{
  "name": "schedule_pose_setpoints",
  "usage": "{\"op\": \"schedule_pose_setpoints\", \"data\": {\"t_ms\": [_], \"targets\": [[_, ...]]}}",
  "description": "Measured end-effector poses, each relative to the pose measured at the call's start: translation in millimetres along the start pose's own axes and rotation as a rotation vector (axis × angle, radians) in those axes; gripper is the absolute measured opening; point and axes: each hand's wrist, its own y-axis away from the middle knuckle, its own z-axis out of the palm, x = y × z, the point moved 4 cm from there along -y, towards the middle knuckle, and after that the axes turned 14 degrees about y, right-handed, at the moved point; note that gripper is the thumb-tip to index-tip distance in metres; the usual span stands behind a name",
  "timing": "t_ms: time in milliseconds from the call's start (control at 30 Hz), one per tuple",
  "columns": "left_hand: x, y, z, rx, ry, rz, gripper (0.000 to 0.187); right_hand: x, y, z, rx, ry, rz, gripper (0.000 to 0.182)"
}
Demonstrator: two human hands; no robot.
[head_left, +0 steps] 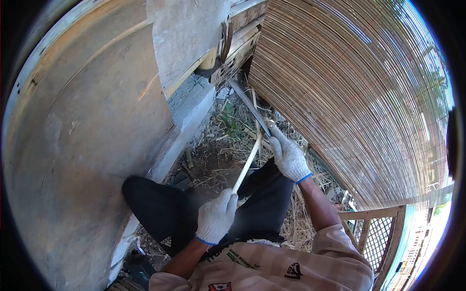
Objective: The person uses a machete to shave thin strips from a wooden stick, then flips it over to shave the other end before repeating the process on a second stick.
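Note:
A white knit glove with a blue cuff covers each hand. My left hand (217,216) is closed round the lower end of a pale, narrow bamboo strip (247,165), which slants up and to the right over my dark trousers. My right hand (287,154) is wrapped round the near end of a long, slightly curved blade (251,107); its handle is hidden in the glove. The blade points up and to the left. Near my right fingers, the strip's upper end meets the blade's base.
A brown board (92,126) stands at the left beside a concrete ledge (191,109). A screen of thin slats (344,97) rises at the right. Shavings and dry straw (298,218) litter the ground. A wooden lattice frame (378,238) stands at the lower right.

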Motion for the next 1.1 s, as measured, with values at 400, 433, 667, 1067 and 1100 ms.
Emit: {"op": "schedule_pose_setpoints", "data": {"t_ms": [400,433,667,1067,1100], "targets": [[-5,-3,-1,-0.015,0.001,-0.062,0.018,-17,42,14,-0.276,0.085,-0.146,0.051],[-5,-3,-2,-0.019,0.006,-0.090,0.019,-6,33,11,-0.160,0.044,-0.114,0.050],[5,-2,0,-0.022,0.166,-0.129,0.018,34,12,-11,0.066,-0.043,0.072,0.057],[-2,-17,-1,0.002,0.042,-0.023,0.017,-26,56,27,-0.221,-0.001,-0.298,0.050],[-2,-18,-2,-0.013,0.044,-0.035,0.017,-27,53,22,-0.216,0.004,-0.299,0.050]]}}
